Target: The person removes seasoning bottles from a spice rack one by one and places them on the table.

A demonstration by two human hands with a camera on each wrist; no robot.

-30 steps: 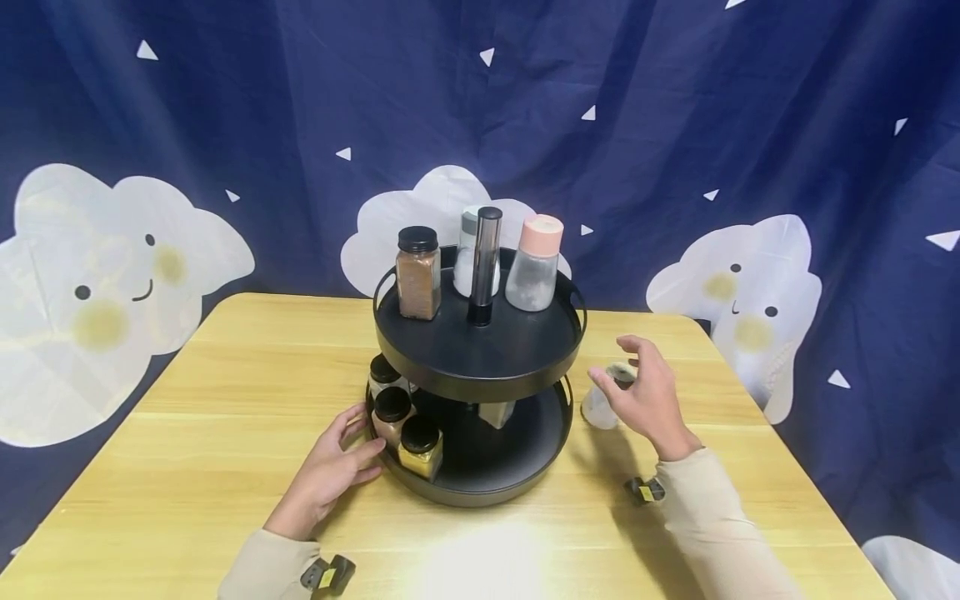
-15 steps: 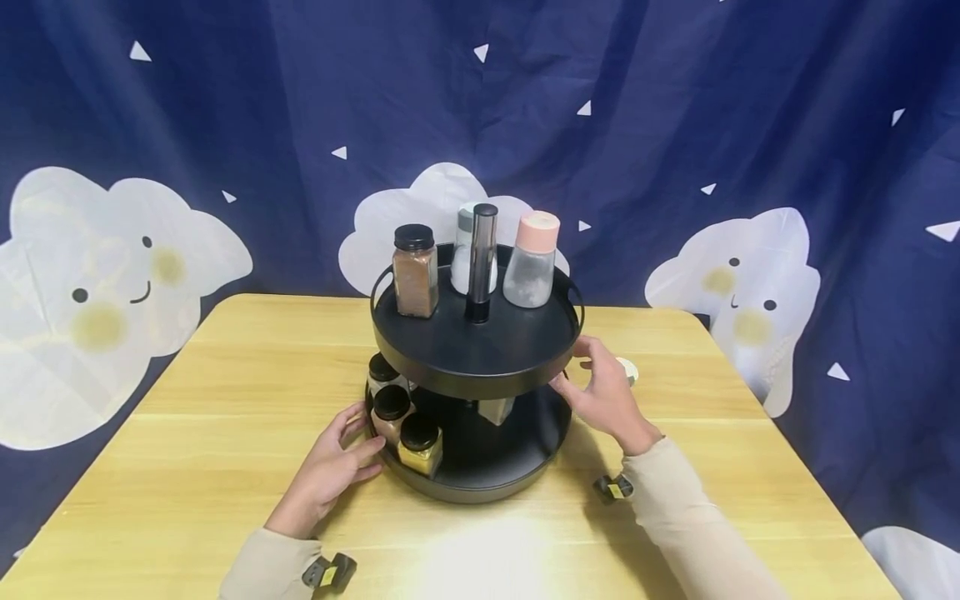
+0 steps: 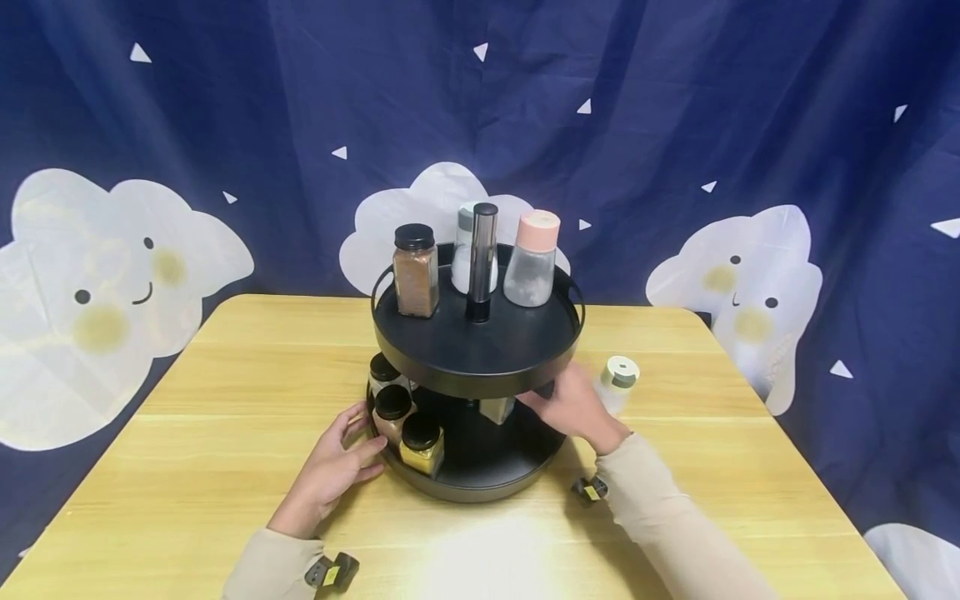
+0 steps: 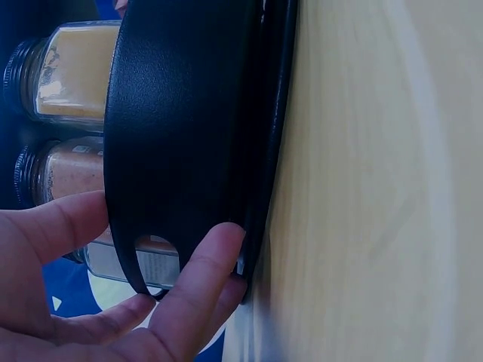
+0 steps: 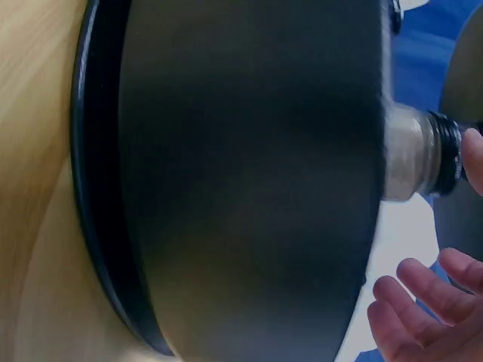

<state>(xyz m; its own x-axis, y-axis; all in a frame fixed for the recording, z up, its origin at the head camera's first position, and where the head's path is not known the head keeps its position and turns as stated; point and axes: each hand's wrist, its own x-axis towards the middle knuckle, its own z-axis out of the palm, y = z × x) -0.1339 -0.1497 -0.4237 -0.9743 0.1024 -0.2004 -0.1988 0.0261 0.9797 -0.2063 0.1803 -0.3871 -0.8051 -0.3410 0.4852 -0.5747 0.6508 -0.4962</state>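
Right grip has moved from over the pale-lidded shaker to between the tiers. Looks released, fingers loosely bent, thumb near a black-lidded jar standing behind the lower tray wall. Left grip isn't clenched, just touching that tray, probably to steady it. Three spice jars sit right beside it, likely rim-side so they won't slide off.

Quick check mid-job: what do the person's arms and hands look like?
The left hand and right hand are bare, without gloves. Both arms wear plain beige long sleeves. At each wrist is a small, dark, blocky device with a yellow patch. No cables show.
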